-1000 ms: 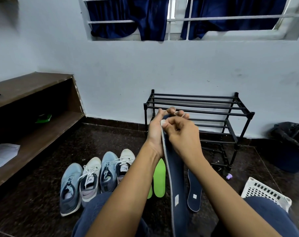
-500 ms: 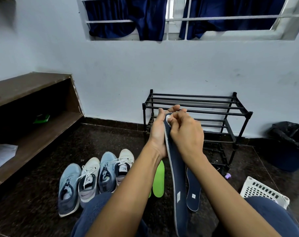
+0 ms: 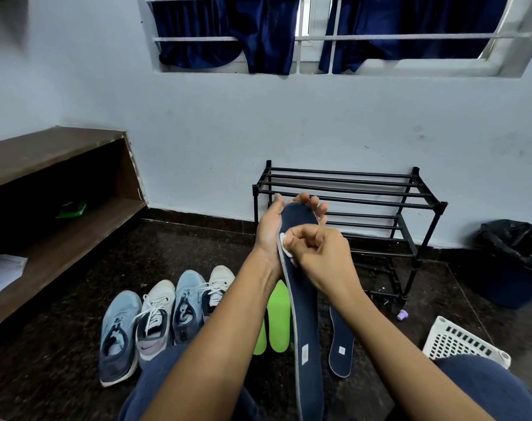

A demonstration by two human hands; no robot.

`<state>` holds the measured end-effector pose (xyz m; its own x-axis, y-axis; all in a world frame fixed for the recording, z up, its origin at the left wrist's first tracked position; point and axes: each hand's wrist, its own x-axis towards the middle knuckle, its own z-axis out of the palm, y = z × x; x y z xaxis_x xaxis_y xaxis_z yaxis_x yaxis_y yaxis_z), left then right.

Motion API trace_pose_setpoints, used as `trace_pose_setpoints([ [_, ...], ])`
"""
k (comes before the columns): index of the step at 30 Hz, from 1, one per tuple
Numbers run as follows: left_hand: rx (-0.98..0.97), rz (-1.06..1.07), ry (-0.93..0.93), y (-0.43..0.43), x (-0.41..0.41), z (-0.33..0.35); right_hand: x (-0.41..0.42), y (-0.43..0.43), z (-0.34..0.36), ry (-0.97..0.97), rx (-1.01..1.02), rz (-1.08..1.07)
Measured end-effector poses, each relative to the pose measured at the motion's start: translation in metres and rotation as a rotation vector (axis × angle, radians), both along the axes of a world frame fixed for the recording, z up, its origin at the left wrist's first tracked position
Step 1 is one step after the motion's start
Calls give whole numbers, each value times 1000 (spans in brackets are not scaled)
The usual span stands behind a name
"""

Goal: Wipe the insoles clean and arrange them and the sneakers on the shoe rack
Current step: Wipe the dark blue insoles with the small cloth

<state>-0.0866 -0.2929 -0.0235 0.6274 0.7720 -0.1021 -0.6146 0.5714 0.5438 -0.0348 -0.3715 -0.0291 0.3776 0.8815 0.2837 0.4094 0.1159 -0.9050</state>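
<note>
Shelf [image 3: 61, 226]: wooden, at the left; a paper [image 3: 3, 275] and a small green thing [image 3: 71, 209] lie inside it.
Sneakers [image 3: 155, 320]: four in a row on the floor [image 3: 76, 375], toes toward the wall [image 3: 228, 132], blue and white by turns.
Green insoles [image 3: 279, 323]: two, flat on the floor just right of the sneakers, partly hidden.
Left hand [image 3: 269, 230]: grips the held insole's toe end, fingers curled round its far edge.
Held insole [image 3: 304, 302]: navy, raised in front of the rack, toe up, heel toward the person.
Pad [image 3: 284, 246]: white, pressed on the held insole's left edge below the toe.
Right hand [image 3: 321, 252]: fingers curled, thumb and forefinger pinching the pad.
Floor insole [image 3: 341, 344]: navy, flat on the floor before the rack.
Rack [image 3: 365, 189]: black bars in tiers, against the wall.
Cap [image 3: 402, 314]: small, purple, on the floor by the rack's right foot.
Basket [image 3: 459, 341]: white, at the floor's near right.
Bin [image 3: 514, 262]: dark, black bag in it, right of the rack.
</note>
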Motion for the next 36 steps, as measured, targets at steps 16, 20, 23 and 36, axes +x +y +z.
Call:
trace_pose_setpoints([
  [16, 97, -42, 387, -7, 4, -17, 6, 22, 2, -564, 53, -488],
  [20, 109, -45, 408, -7, 3, -17, 5, 23, 6, -507, 39, -503],
  [23, 128, -29, 336, -2, 3, -17, 8, 24, 3, -358, 80, -331],
  [36, 38, -9, 97, -5, -1, -2, 5, 9, 2, 151, 37, 62],
])
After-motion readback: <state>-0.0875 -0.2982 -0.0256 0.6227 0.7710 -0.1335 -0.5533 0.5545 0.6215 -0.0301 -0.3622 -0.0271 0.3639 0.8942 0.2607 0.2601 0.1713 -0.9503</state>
